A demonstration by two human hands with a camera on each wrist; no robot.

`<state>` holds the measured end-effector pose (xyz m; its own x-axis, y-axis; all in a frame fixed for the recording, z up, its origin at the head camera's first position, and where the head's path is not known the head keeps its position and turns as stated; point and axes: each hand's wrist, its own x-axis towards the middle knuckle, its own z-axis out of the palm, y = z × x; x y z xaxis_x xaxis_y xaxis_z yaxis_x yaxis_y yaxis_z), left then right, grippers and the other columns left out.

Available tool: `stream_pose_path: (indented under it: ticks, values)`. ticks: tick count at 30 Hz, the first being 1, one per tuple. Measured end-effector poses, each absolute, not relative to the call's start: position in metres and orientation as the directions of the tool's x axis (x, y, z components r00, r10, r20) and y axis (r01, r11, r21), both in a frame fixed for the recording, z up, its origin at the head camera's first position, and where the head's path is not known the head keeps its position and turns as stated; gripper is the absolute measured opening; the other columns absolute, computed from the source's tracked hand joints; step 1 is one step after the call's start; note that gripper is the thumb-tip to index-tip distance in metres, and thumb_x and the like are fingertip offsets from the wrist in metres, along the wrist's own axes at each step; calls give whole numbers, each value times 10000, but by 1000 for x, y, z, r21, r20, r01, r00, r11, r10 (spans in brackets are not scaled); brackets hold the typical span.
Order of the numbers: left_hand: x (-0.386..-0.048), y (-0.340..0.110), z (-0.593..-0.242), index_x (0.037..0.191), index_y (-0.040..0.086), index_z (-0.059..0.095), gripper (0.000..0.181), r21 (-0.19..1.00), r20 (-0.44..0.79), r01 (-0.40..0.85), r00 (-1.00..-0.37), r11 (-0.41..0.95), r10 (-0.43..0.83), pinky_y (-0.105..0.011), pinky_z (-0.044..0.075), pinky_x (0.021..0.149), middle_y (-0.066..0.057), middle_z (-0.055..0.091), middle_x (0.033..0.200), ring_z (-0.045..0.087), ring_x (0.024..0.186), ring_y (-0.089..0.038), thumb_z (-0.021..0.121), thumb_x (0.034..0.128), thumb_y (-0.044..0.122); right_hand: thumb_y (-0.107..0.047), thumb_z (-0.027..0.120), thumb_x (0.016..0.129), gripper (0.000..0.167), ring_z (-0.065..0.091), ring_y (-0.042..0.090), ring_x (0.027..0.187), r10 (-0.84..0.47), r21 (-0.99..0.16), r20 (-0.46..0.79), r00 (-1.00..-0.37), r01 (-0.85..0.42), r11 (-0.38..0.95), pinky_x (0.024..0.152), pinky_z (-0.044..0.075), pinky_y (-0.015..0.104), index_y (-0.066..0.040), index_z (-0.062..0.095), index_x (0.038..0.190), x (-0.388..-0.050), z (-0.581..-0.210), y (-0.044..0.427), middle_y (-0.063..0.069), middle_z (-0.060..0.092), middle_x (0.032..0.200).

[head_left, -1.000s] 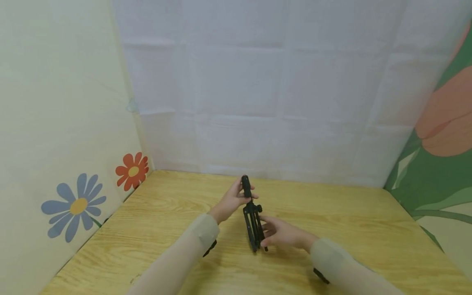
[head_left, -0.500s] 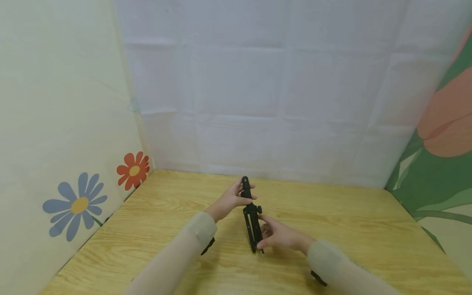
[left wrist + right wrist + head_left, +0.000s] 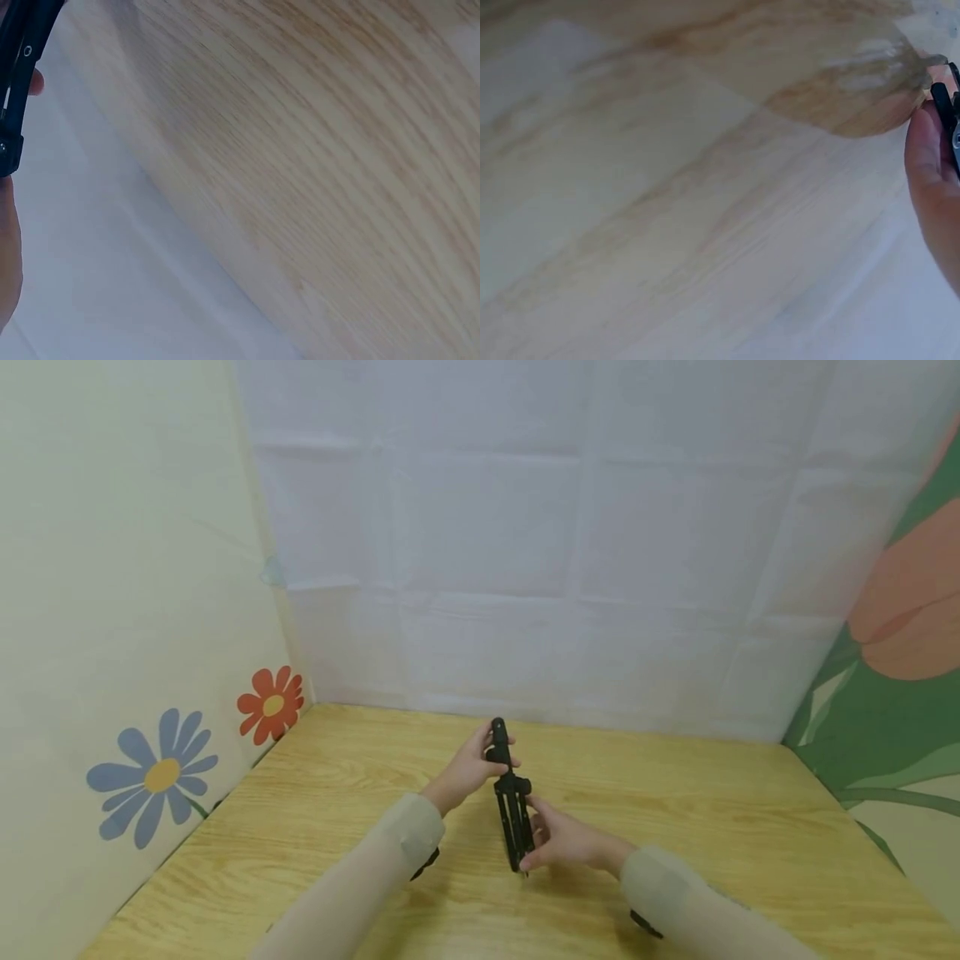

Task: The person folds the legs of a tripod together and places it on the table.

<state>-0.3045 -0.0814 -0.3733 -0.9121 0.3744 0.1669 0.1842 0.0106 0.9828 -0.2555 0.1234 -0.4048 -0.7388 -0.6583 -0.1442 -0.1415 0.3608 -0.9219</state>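
Note:
A small black tripod (image 3: 514, 818) with its legs folded together slants over the table in the head view. My left hand (image 3: 472, 764) grips its upper part, thumb on the near side and fingertips showing beyond it. On the right side of the legs, my right hand (image 3: 567, 841) holds them near their lower ends with thumb and fingers. A round knob (image 3: 523, 787) juts out just above the legs. The left wrist view catches part of the tripod (image 3: 22, 60) at its upper left corner. In the right wrist view, the right hand (image 3: 934, 176) touches dark tripod parts at the edge.
The wood-grain table (image 3: 360, 760) meets a creased white sheet (image 3: 480, 568) at the back. To the left stands a pale wall with a blue flower (image 3: 161, 777) and a red flower (image 3: 272, 704). A green floral panel (image 3: 885, 718) borders the right side.
The tripod has turned slightly in the hands, and its lower leg ends have shifted a little left. My right hand has moved slightly left with them. The left hand keeps its grip on top.

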Motion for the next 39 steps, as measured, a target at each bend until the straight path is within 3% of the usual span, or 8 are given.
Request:
stream_pose_path:
  ticks: [13,23,33,39]
  values:
    - [-305,-80,-373,1539,42,156,739,983,153,177,-925,38,346,-453,475,958,-204,445,1416,593,1118,-351,475,909,-175,-26,775,815,993,607,228,955,-685,-899,-114,-720,-219,380,826,499,358,65,73,1512,-258,-405,123,113,617,1094]
    - [-305,-81,-372,1505,-4,218,700,982,161,183,-933,40,323,-418,499,929,-239,460,1380,611,1090,-357,483,889,-205,-30,789,795,960,614,253,979,-655,-822,-82,-751,-321,471,889,493,454,121,135,1481,-259,-404,119,212,613,1181]
    - [-302,-81,-372,1499,-13,221,704,986,138,162,-933,48,332,-430,504,919,-255,439,1395,583,1131,-409,507,883,-197,-94,760,846,907,621,227,956,-663,-838,-113,-740,-287,464,842,508,420,107,150,1487,-260,-403,123,112,648,1063]
    - [-301,-85,-372,1518,4,186,743,986,130,160,-918,50,375,-426,501,924,-252,416,1426,577,1149,-400,558,895,-151,-165,733,878,860,618,187,837,-629,-850,-120,-768,-248,465,744,500,360,120,179,1471,-254,-400,122,74,658,927]
